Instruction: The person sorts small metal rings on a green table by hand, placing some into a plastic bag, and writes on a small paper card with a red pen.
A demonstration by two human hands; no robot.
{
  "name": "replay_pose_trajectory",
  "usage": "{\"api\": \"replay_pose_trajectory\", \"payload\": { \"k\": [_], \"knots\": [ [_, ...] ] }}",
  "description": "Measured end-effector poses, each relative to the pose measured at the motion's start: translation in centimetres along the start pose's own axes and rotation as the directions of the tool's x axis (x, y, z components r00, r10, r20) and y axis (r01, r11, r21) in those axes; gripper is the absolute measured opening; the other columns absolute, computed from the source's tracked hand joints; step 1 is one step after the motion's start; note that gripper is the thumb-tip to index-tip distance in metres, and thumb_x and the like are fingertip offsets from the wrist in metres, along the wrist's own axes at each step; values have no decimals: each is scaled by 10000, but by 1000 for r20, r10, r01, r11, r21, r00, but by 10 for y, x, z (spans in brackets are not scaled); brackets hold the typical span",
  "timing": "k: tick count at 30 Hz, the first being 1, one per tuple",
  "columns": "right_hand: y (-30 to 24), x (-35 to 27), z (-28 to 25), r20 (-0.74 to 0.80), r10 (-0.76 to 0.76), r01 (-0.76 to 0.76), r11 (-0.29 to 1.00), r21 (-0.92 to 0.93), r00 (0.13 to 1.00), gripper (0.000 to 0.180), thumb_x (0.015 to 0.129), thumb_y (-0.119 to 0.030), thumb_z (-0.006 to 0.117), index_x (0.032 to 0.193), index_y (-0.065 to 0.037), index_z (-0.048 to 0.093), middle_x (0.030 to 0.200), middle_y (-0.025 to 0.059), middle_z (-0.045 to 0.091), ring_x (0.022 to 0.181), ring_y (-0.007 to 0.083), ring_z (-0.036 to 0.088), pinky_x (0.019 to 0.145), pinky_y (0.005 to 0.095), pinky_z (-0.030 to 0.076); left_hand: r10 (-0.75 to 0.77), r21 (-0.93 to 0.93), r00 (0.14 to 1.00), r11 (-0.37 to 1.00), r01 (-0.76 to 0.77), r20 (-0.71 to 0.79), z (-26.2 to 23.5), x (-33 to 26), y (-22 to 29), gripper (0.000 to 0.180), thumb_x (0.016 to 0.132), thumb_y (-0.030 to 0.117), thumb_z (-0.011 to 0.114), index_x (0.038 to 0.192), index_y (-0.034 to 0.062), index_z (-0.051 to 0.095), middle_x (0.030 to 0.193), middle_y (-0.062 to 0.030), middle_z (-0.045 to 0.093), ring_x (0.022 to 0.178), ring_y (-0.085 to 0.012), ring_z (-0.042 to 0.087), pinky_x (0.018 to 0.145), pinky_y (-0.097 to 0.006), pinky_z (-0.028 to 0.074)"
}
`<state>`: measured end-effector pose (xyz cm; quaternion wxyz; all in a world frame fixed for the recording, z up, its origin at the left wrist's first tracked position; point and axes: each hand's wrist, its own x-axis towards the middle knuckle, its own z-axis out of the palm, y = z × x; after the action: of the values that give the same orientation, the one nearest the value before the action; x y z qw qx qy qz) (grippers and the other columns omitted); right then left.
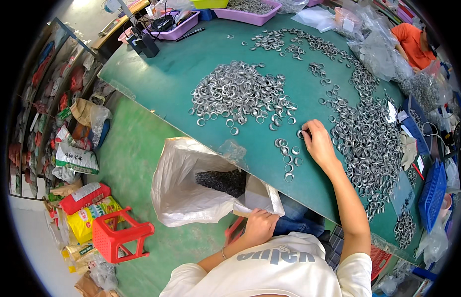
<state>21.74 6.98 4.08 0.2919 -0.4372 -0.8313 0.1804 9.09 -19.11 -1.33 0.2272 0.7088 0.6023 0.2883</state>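
One green surface [161, 81], ring heaps [366, 143] on it; open white sack [178, 183] beside its edge, rim clasped by left fingers [260, 214]. Right fingers [313, 126], nearly together, meet one ring [300, 134] between heaps; firmly gripped, we cannot tell. Single-ring handling, we judge; next wants a sure pinch.

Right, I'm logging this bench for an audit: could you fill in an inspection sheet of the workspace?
Surface: green tabletop, partly covered.
Job's things: central pile of metal rings, larger spread at right; open white sack holding dark material.
Clutter: purple tray, plastic bags.
Hands: left hand grips the sack's rim; right hand has fingers at a ring.
Cables: black cables, far left corner.
Surroundings: red stool, packed shelves, person in orange.
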Motion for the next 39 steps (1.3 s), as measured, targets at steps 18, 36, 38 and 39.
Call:
{"api": "replay_pose_trajectory", "payload": {
  "k": [18,36,38,39],
  "knots": [
    [-2,5,-12,160,200,-217,971,104,967,135,791,-50,649,898,8,592,800,151,614,722,272,618,657,376,494,15,3,1000,1000,-15,4,-1,2,1,65,770,78,662,817,44,692,710,-93,647,698,-250,609,674,-369,411],
    [-70,-7,17,123,119,-78,951,-300,985,381,820,-299,688,889,62,588,1007,209,556,919,353,549,759,432,475,2,4,1000,1000,-2,1,0,1,1,76,772,81,657,822,41,698,710,-95,653,699,-249,613,677,-370,414],
    [-64,-6,26,150,86,-31,942,-335,985,347,820,-278,694,877,51,597,989,199,567,925,350,550,765,429,469,10,9,1000,1000,-10,0,0,1,0,78,773,81,656,824,41,699,712,-93,655,696,-248,614,676,-369,415],
    [-62,-4,26,175,96,-45,960,-275,980,328,818,-267,697,871,43,601,965,190,575,918,346,554,761,427,469,15,7,1000,1000,-15,-5,0,1,0,79,773,82,656,825,42,700,713,-93,656,694,-248,615,676,-369,415]
  ]
}}
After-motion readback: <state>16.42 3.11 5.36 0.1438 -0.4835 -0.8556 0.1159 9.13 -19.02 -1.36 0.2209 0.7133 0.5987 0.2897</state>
